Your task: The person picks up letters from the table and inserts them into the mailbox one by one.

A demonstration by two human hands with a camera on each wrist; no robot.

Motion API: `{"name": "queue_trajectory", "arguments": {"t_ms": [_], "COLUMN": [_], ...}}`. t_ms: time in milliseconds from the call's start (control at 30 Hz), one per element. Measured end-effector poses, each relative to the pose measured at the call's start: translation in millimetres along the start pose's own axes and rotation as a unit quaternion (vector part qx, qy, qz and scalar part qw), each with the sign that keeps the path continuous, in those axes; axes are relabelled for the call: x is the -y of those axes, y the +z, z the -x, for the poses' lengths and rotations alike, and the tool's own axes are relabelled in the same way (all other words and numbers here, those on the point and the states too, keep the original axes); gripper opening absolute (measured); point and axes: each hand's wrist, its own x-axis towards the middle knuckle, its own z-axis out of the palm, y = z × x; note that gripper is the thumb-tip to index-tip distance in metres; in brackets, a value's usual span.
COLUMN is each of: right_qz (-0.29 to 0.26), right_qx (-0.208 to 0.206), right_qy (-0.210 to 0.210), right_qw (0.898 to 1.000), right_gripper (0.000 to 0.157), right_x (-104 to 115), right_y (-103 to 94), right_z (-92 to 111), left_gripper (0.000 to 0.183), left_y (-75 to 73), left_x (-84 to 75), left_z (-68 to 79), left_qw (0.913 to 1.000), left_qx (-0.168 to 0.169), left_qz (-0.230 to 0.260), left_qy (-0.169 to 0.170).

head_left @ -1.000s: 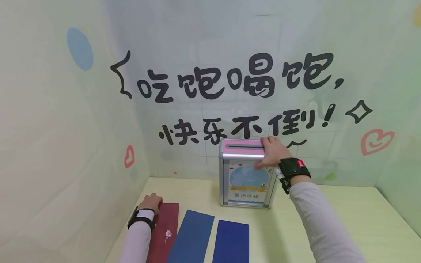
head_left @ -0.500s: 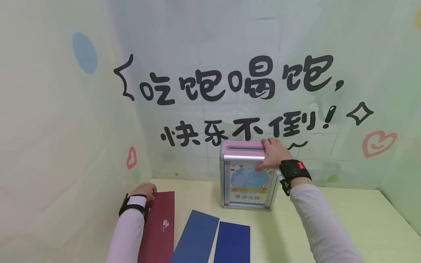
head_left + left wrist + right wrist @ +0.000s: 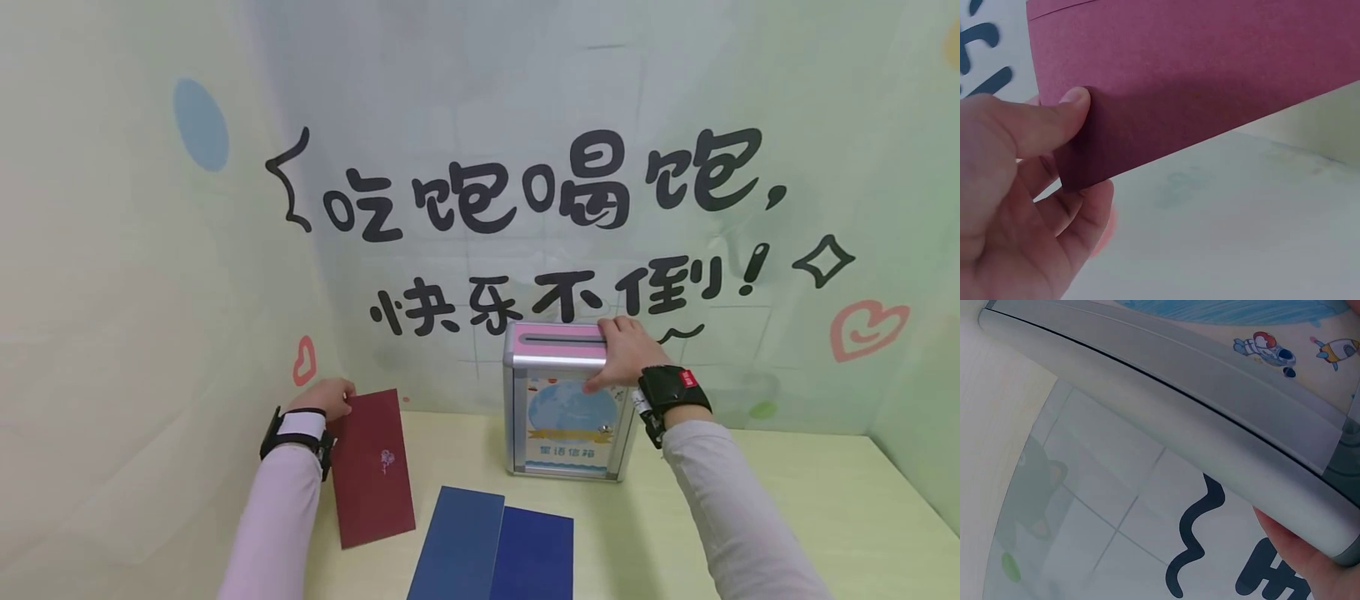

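My left hand (image 3: 324, 400) pinches a dark red envelope (image 3: 375, 471) by its upper left corner, and the envelope hangs tilted above the table's left side. In the left wrist view the thumb (image 3: 1069, 119) lies on the envelope's face (image 3: 1179, 81), with fingers behind it. A silver-framed letter box (image 3: 566, 417) with a pink slotted top stands upright toward the back of the table. My right hand (image 3: 628, 354) grips the box's top right corner, fingers over the top and thumb on the front. The right wrist view shows the box's metal edge (image 3: 1147, 412) and part of that hand.
Two blue envelopes lie at the table's front: a lighter one (image 3: 461, 533) and a darker one (image 3: 536, 550), overlapping at their edges. A printed wall sheet (image 3: 420, 108) with black lettering rises behind the table (image 3: 750, 517). Another sheet (image 3: 135, 333) borders the left side.
My left hand has lifted the red envelope off the table, moving it up and away. The lighter blue envelope has shifted right, closer to the darker one. The right hand stays on the box.
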Motion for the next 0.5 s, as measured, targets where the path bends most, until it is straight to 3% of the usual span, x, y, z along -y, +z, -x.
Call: {"name": "queue_trajectory", "arguments": {"t_ms": [267, 500], "right_qz": [-0.001, 0.000], "right_qx": [0.000, -0.003], "right_qy": [-0.001, -0.001], "right_qw": [1.000, 1.000], "right_gripper": [0.104, 0.103], "right_x": [1, 2], "right_y": [1.2, -0.1], "right_z": [1, 1], "left_gripper": [0.008, 0.010], "left_y": [-32.1, -47.5], "left_x": [-7.4, -13.2], "left_z": [-5.3, -9.6], "left_qw": [0.9985, 0.9946], "left_qx": [-0.033, -0.064], "left_qz": [0.008, 0.016], "left_qy": [0.043, 0.080]}}
